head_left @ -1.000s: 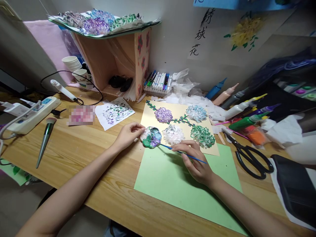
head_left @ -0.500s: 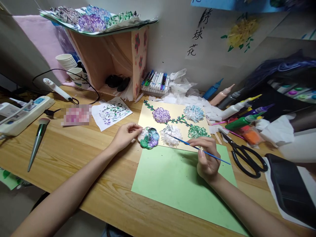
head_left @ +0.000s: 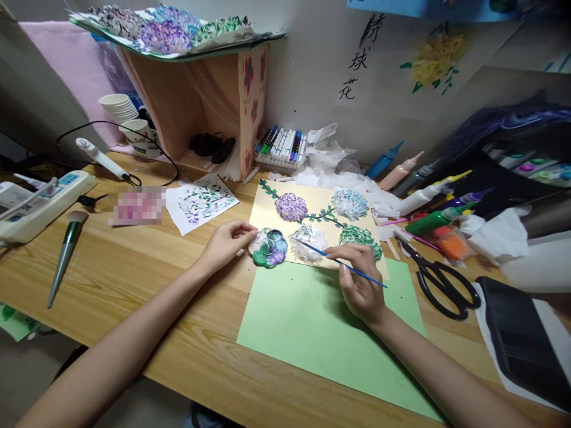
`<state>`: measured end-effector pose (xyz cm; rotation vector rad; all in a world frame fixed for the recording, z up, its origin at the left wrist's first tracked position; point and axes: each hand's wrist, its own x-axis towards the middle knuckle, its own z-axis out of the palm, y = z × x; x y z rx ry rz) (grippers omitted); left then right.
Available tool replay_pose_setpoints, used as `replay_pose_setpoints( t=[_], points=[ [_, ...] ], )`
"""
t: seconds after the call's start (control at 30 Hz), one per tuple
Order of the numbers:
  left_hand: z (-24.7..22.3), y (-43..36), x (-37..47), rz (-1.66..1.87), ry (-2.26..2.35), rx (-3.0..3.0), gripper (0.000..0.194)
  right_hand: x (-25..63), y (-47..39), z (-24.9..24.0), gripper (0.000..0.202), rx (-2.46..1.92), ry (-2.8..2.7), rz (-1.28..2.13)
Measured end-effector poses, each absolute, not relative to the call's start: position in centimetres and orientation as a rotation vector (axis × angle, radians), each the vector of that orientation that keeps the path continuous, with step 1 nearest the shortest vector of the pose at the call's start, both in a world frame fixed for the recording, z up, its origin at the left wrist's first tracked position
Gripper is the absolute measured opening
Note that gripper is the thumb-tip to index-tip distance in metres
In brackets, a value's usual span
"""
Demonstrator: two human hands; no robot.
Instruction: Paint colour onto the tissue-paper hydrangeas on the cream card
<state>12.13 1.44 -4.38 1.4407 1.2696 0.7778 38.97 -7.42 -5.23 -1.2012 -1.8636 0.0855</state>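
My left hand (head_left: 229, 242) pinches the left rim of a flower-shaped paint palette (head_left: 268, 248), whose wells show green, purple and blue paint. Between the fingers of my right hand (head_left: 363, 282) is a thin blue paintbrush (head_left: 339, 260). Its tip points left, over the edge of a fluffy white flower (head_left: 310, 242); whether it touches cannot be told. That flower is on a cream sheet (head_left: 267, 205) with a purple flower (head_left: 291, 207), a light blue flower (head_left: 350, 204) and a green flower (head_left: 360, 236), joined by a leafy painted stem. Under it lies green paper (head_left: 312, 327).
Black-handled scissors (head_left: 441, 279) and a black tray-like object (head_left: 521, 339) lie at the right. Paint bottles (head_left: 439, 220) and crumpled tissue (head_left: 499, 232) stand behind. On the left are a makeup-style brush (head_left: 66, 255), a paint-smeared paper (head_left: 200, 202) and a power strip (head_left: 49, 205).
My right hand has moved left with the paintbrush, its tip shifting from over the white flower towards that flower's left edge. My left hand stays on the palette.
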Motion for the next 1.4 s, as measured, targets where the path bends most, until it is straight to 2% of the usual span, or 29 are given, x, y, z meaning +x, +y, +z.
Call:
replay_pose_setpoints(
  t=[1.4],
  points=[
    [-4.44, 1.56, 12.12, 0.791, 1.255, 1.437, 0.032, 39.24, -7.6, -5.35, 0.022, -1.204, -1.85, 0.037]
  ],
)
